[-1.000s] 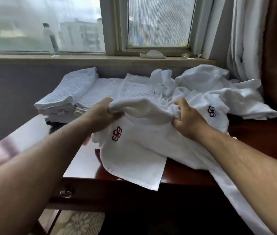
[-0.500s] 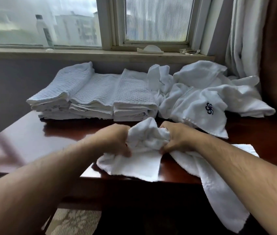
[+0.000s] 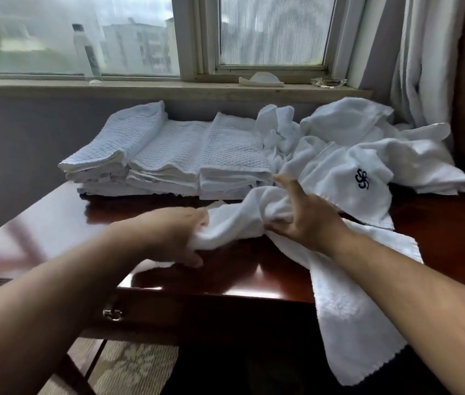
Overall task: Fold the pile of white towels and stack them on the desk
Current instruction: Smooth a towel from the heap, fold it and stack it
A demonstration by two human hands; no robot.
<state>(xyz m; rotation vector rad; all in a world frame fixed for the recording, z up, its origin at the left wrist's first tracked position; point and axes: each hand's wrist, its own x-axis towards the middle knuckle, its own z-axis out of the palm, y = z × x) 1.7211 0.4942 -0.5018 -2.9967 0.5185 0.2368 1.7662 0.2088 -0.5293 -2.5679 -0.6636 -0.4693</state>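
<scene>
Desk (image 3: 54,223), towel (image 3: 234,220) bunched left-right, end overhanging

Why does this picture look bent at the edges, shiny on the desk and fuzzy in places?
Head view, light: daylight from the window backlights the scene. Head view, glare: the desk mirrors it as pale streaks on its left. Head view, distortion: the wide lens slants the window frame at right. Head view, blur: the left hand gripping the towel and the bottle look soft.
</scene>
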